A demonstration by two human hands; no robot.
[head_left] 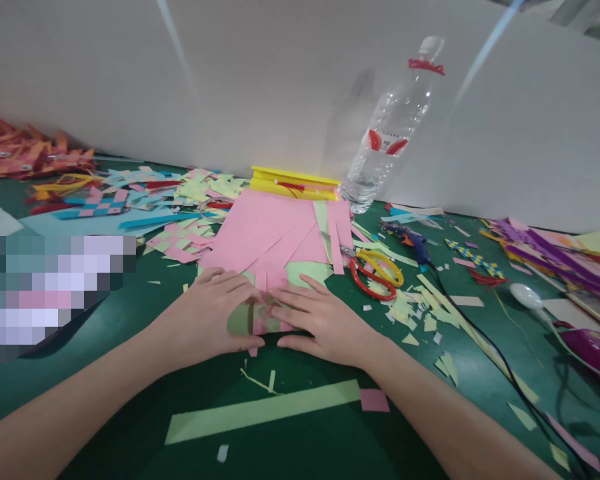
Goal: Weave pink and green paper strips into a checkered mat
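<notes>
My left hand (207, 313) and my right hand (320, 320) lie side by side on the green table (105, 400), fingertips meeting over a small woven piece of pink and pale green paper strips (253, 319). Both hands press it flat, fingers extended and slightly curled around its edges. Just behind the piece lies a stack of pink paper sheets (270, 230) cut into strips along the right side, with a pale green sheet (307, 272) under it.
Scissors with red and yellow handles (377, 272) lie right of the pink sheets. A clear plastic bottle (393, 130) leans at the white wall beside a yellow box (295, 183). A long green strip (265, 411) lies near me. A glue gun (413, 239) and paper scraps lie about.
</notes>
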